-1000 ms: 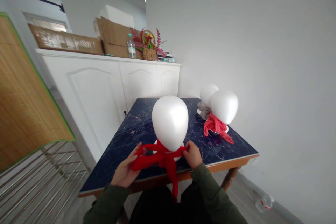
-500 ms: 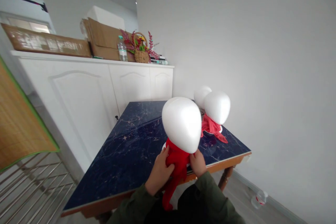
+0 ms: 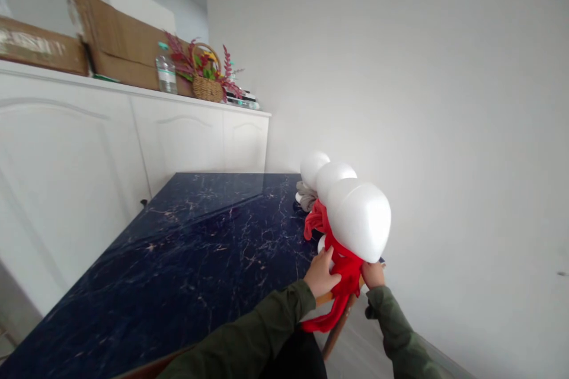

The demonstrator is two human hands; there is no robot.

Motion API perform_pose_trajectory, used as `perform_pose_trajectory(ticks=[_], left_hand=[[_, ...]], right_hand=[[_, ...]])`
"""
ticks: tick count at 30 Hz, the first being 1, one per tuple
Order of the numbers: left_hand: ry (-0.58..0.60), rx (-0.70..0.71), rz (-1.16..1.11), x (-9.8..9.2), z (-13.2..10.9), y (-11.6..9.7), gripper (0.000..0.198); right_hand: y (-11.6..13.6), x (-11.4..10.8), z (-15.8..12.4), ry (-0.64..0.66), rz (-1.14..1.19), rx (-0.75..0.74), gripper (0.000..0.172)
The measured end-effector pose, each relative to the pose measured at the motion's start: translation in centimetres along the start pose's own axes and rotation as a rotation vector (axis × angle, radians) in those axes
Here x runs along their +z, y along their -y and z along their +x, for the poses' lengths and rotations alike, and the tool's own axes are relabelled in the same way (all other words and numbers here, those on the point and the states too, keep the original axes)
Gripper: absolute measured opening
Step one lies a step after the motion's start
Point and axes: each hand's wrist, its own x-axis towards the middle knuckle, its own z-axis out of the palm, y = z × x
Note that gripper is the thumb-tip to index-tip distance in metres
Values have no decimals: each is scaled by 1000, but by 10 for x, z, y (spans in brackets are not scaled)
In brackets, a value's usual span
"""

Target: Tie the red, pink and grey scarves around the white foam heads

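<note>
A smooth white mannequin head (image 3: pixel 361 220) leans at the table's right front edge, a bright red scarf (image 3: pixel 345 277) wrapped round its neck with one end hanging down. My left hand (image 3: pixel 320 274) grips the scarfed neck and base from the left, thumb over the cloth. On the other side my right hand (image 3: pixel 373 274) is closed at the neck under the head, its fingertips partly hidden. Just behind stands a second white head (image 3: pixel 334 175) with a lighter red scarf (image 3: pixel 315 220). Farther back is a third white head (image 3: pixel 315 167) with a grey scarf (image 3: pixel 306 196).
The dark blue marble-patterned table (image 3: pixel 195 249) stretches to my left. Behind it stands a white cabinet (image 3: pixel 191 130) bearing cardboard boxes (image 3: pixel 128 41), a plastic bottle (image 3: pixel 166 71) and a flower basket (image 3: pixel 207 87). A pale wall (image 3: pixel 400 71) rises close on the right.
Both hands have carried the mannequin head with its red scarf to the right, close in front of the other two heads. The camera view has turned and shifted too.
</note>
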Motion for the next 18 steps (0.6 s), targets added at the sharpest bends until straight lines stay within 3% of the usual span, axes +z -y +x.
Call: perform_pose_trajectory(ticks=[8, 12, 15, 18], left_hand=[[-50, -26, 50, -17, -27, 18, 73], [-70, -99, -19, -28, -45, 16, 70], [-53, -132, 1, -43, -62, 13, 67], [30, -146, 121, -72, -87, 13, 59]], right_hand=[[-16, 4, -22, 57, 173, 102, 33], [-14, 1, -40, 111, 337, 62, 46], [-9, 2, -62, -11, 313, 29, 62], [3, 10, -95, -293, 208, -59, 67]])
